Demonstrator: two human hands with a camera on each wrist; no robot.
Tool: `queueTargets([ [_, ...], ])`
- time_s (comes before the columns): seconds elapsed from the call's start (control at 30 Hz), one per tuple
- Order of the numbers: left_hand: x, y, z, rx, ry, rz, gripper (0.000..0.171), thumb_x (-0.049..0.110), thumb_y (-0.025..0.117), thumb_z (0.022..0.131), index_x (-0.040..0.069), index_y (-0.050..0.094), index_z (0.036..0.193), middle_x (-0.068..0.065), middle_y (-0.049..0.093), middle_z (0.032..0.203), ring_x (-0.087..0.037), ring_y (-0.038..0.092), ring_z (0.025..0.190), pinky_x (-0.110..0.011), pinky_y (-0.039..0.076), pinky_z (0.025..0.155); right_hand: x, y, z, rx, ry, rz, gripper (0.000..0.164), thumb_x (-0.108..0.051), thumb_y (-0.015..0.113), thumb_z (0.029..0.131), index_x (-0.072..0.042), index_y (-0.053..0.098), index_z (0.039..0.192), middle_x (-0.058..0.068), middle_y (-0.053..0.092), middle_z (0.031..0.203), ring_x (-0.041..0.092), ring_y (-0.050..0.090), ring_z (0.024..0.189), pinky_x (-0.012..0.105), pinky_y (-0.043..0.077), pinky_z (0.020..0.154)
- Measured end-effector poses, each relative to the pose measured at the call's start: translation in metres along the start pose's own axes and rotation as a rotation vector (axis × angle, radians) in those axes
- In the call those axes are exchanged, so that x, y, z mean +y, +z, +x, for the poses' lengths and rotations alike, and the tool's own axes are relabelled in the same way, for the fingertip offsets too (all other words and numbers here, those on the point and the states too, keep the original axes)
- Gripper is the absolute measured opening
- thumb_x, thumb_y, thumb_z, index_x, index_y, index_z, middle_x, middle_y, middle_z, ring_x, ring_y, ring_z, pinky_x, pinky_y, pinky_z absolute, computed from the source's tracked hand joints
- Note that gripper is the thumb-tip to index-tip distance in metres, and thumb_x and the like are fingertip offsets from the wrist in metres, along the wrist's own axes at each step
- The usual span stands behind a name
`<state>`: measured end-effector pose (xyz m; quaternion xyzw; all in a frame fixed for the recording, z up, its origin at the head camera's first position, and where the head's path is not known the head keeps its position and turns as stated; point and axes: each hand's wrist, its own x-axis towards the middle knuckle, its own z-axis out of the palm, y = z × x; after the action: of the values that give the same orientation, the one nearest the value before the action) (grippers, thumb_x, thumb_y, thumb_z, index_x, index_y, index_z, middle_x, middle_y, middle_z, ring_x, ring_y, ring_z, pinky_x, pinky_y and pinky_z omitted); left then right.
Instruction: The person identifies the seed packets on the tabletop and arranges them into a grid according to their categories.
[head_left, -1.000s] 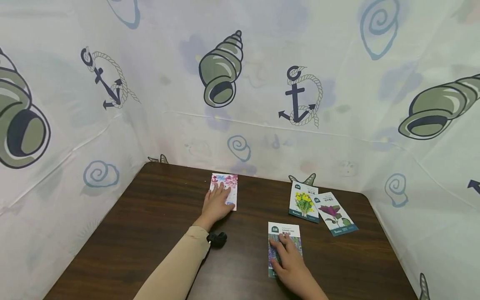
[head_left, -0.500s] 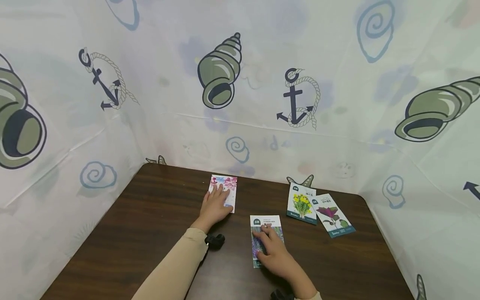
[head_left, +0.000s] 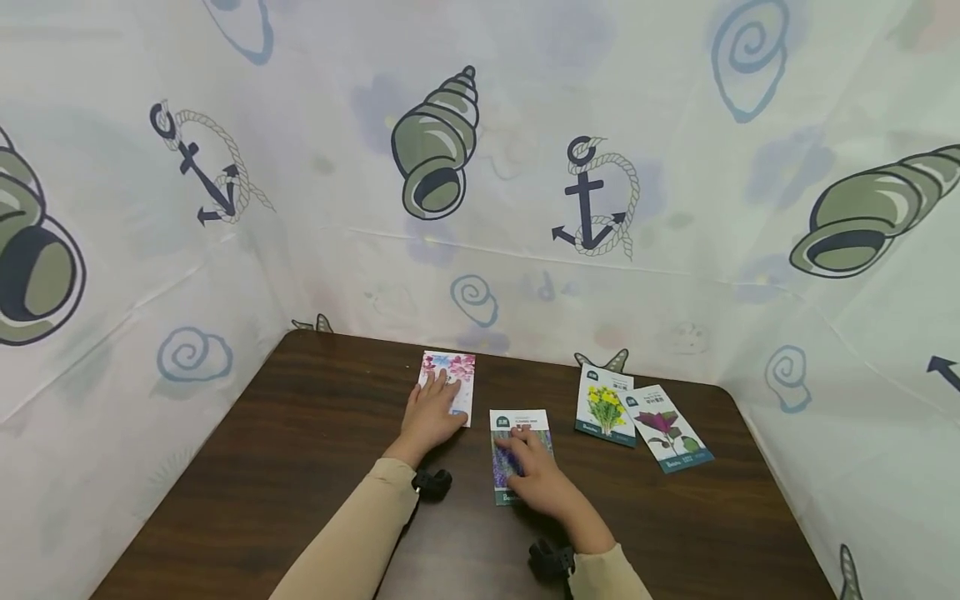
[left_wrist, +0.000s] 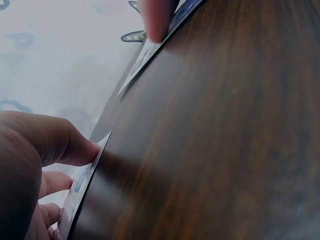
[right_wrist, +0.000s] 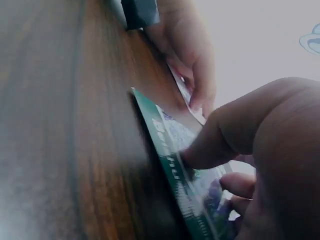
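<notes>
My left hand (head_left: pixel 431 418) rests on a seed packet with pink blossoms (head_left: pixel 462 367) near the table's back edge, fingers spread forward over it. In the left wrist view its thumb (left_wrist: pixel 75 145) presses the packet's near corner. My right hand (head_left: pixel 543 477) lies on a flower seed packet with purple blooms (head_left: pixel 500 463), a little nearer and to the right. Its thumb and fingertips press the printed face, which they partly hide. The green bottom band (right_wrist: pixel 162 145) shows in the right wrist view. A strip of table separates the two packets.
To the right, a packet with yellow flowers (head_left: pixel 604 408) is partly overlapped by one with a dark purple flower (head_left: pixel 667 429). The brown wooden table (head_left: pixel 300 450) meets a patterned cloth backdrop (head_left: pixel 517 317) at its back and sides.
My right hand has slid the purple-bloom packet leftward and away from me, closer to the pink packet. My left hand has stayed on the pink packet.
</notes>
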<state>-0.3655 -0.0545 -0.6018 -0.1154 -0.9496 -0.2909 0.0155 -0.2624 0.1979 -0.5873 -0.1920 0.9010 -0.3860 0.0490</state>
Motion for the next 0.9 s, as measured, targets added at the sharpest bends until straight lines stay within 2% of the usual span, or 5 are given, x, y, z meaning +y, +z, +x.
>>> queueTargets([
  [0.13, 0.009, -0.005, -0.005, 0.004, 0.007, -0.005, 0.074, 0.036, 0.069, 0.098, 0.012, 0.049, 0.165, -0.02, 0.025, 0.181, -0.043, 0.014, 0.171, -0.066, 0.008, 0.136, 0.007, -0.002, 0.006, 0.098, -0.027, 0.043, 0.05, 0.008, 0.065, 0.09, -0.011, 0.072, 0.136, 0.019, 0.053, 0.161, 0.045, 0.037, 0.162, 0.068, 0.034, 0.128],
  [0.27, 0.006, -0.006, -0.005, 0.015, 0.023, -0.033, 0.074, 0.035, 0.068, 0.097, 0.011, 0.05, 0.165, -0.021, 0.025, 0.18, -0.044, 0.014, 0.17, -0.068, 0.007, 0.136, 0.012, -0.006, 0.009, 0.157, -0.042, 0.09, 0.046, 0.012, 0.068, 0.091, -0.018, 0.078, 0.125, 0.008, 0.063, 0.149, 0.036, 0.05, 0.154, 0.064, 0.041, 0.125],
  [0.43, 0.003, -0.004, -0.006, 0.03, 0.032, -0.042, 0.073, 0.035, 0.069, 0.096, 0.009, 0.053, 0.162, -0.023, 0.03, 0.178, -0.046, 0.018, 0.169, -0.068, 0.011, 0.135, 0.014, -0.009, 0.007, 0.15, -0.018, 0.106, 0.044, 0.011, 0.071, 0.093, -0.02, 0.078, 0.124, 0.002, 0.063, 0.143, 0.032, 0.052, 0.151, 0.062, 0.043, 0.124],
  [0.67, 0.005, -0.006, -0.007, 0.035, 0.017, -0.023, 0.073, 0.034, 0.068, 0.095, 0.011, 0.053, 0.163, -0.021, 0.029, 0.179, -0.044, 0.018, 0.17, -0.066, 0.01, 0.136, 0.015, -0.009, 0.008, 0.119, -0.012, 0.113, 0.058, 0.018, 0.059, 0.085, -0.022, 0.078, 0.122, 0.001, 0.062, 0.145, 0.028, 0.051, 0.152, 0.06, 0.042, 0.125],
  [0.9, 0.005, -0.005, -0.007, 0.008, 0.006, 0.03, 0.073, 0.037, 0.067, 0.098, 0.015, 0.051, 0.165, -0.017, 0.027, 0.181, -0.041, 0.017, 0.17, -0.065, 0.011, 0.137, 0.018, -0.009, 0.007, 0.151, 0.0, 0.132, 0.05, 0.021, 0.06, 0.085, -0.022, 0.077, 0.104, 0.004, 0.063, 0.13, 0.034, 0.047, 0.157, 0.06, 0.043, 0.124],
])
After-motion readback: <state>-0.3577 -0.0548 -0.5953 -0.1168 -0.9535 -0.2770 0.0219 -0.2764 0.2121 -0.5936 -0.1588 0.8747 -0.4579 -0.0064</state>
